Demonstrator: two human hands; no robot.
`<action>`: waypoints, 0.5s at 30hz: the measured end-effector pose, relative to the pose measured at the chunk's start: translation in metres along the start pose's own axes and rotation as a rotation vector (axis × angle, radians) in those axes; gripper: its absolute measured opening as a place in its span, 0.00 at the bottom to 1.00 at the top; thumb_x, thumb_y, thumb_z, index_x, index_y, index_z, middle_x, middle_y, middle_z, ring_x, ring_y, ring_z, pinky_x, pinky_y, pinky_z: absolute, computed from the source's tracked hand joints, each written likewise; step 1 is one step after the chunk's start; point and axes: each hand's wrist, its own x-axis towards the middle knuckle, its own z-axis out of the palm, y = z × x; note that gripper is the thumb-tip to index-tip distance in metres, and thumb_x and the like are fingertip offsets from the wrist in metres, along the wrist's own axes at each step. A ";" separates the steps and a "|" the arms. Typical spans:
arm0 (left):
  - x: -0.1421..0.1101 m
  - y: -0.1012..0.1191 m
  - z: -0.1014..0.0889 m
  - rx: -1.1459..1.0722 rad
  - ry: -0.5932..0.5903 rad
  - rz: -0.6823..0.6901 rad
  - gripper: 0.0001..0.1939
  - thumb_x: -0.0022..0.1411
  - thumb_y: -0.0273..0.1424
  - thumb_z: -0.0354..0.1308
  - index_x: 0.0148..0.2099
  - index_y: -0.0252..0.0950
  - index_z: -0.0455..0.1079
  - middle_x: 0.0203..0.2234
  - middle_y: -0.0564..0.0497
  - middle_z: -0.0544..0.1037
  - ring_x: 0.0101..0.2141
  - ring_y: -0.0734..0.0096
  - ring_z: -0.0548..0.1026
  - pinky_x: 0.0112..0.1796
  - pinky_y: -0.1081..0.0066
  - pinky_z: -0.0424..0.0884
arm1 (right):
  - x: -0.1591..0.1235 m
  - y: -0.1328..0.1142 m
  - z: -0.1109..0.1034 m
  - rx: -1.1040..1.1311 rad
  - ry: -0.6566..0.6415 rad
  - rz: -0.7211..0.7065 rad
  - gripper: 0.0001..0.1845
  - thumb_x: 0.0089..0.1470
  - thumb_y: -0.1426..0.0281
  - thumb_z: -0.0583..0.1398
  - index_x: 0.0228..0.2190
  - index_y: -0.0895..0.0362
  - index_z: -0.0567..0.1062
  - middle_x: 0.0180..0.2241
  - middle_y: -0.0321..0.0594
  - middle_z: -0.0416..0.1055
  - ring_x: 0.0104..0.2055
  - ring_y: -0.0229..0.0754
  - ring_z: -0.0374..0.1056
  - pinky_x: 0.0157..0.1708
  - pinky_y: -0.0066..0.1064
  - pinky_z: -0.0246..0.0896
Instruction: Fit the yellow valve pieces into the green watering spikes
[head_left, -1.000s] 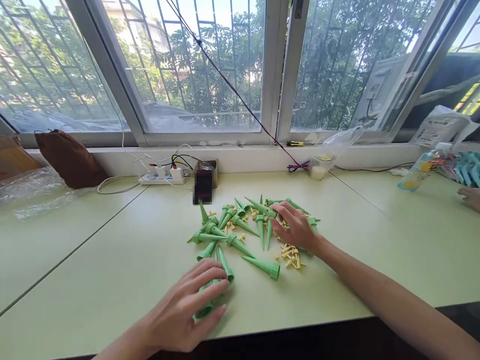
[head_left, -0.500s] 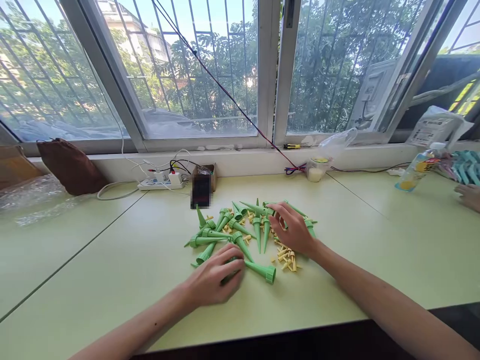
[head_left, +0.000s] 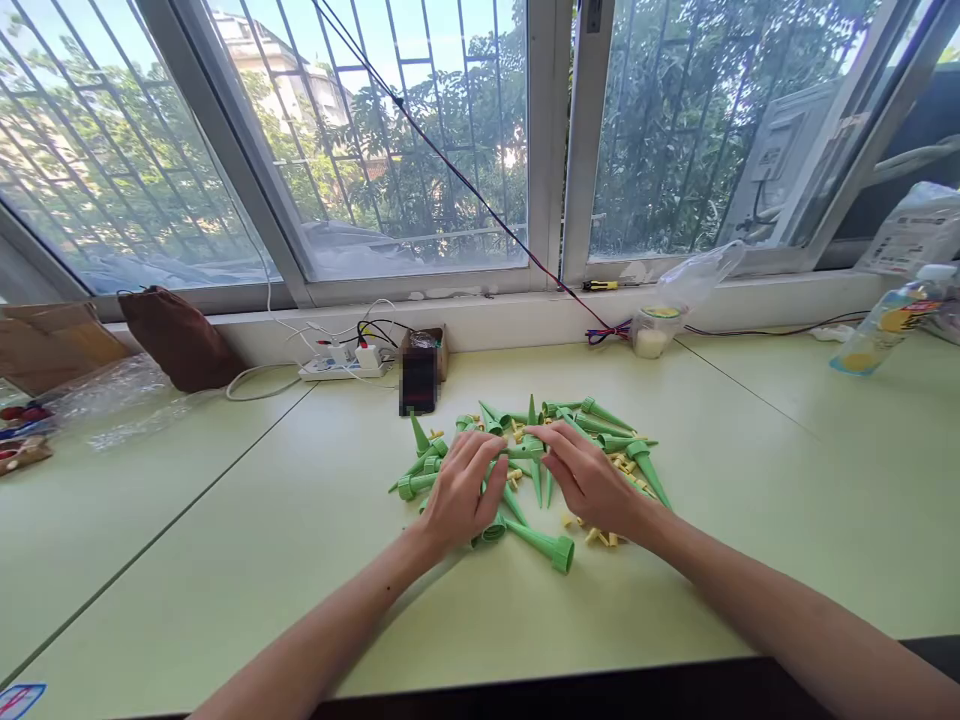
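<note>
Green plastic cone-shaped spikes (head_left: 541,542) with ribbed collars lie in a loose pile on the table, mixed with small yellow plastic valve pieces (head_left: 600,537). My right hand (head_left: 592,480) is closed, fingertips pinching one end of a green spike (head_left: 523,452) held roughly level above the pile. Opposite it, my left hand (head_left: 466,488) has its fingers closed at the spike's other end. My fingers cover both ends of that spike. Below my left palm, another spike's open collar (head_left: 493,530) shows.
Behind the pile stand a small box (head_left: 436,352) with a dark blurred panel and a power strip (head_left: 341,370) with cables. A brown bag (head_left: 180,340) and plastic wrap lie left. A lidded tub (head_left: 652,332) and a bottle (head_left: 889,325) stand right. The table's front edge runs below.
My left hand has moved up and right from the near spikes to meet my right hand at a green spike. The view has shifted left, and another person's hand at the right has left it.
</note>
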 end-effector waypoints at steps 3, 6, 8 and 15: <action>-0.008 0.003 0.005 -0.050 -0.074 -0.041 0.10 0.68 0.24 0.50 0.50 0.36 0.65 0.37 0.46 0.75 0.38 0.66 0.74 0.40 0.66 0.72 | 0.000 -0.005 0.000 0.015 -0.027 0.005 0.19 0.68 0.72 0.47 0.59 0.53 0.61 0.48 0.49 0.69 0.45 0.47 0.69 0.43 0.40 0.69; -0.011 0.005 0.004 -0.090 -0.082 -0.074 0.09 0.68 0.25 0.52 0.49 0.37 0.66 0.35 0.49 0.76 0.35 0.69 0.74 0.37 0.69 0.72 | 0.000 -0.009 0.000 0.033 -0.015 0.008 0.18 0.69 0.72 0.47 0.57 0.53 0.62 0.48 0.49 0.69 0.43 0.46 0.70 0.40 0.38 0.69; -0.011 0.005 0.002 -0.113 -0.080 -0.084 0.08 0.68 0.25 0.53 0.49 0.37 0.67 0.35 0.49 0.77 0.34 0.70 0.75 0.36 0.71 0.72 | -0.001 -0.009 0.000 0.050 0.004 0.003 0.17 0.69 0.72 0.48 0.57 0.53 0.62 0.47 0.48 0.70 0.41 0.45 0.70 0.39 0.37 0.69; -0.011 0.007 0.002 -0.160 -0.109 -0.076 0.08 0.68 0.28 0.55 0.49 0.37 0.67 0.31 0.51 0.76 0.32 0.70 0.74 0.34 0.72 0.72 | -0.008 -0.002 0.005 0.075 0.047 0.021 0.15 0.69 0.70 0.50 0.55 0.52 0.64 0.44 0.45 0.74 0.35 0.41 0.72 0.37 0.35 0.70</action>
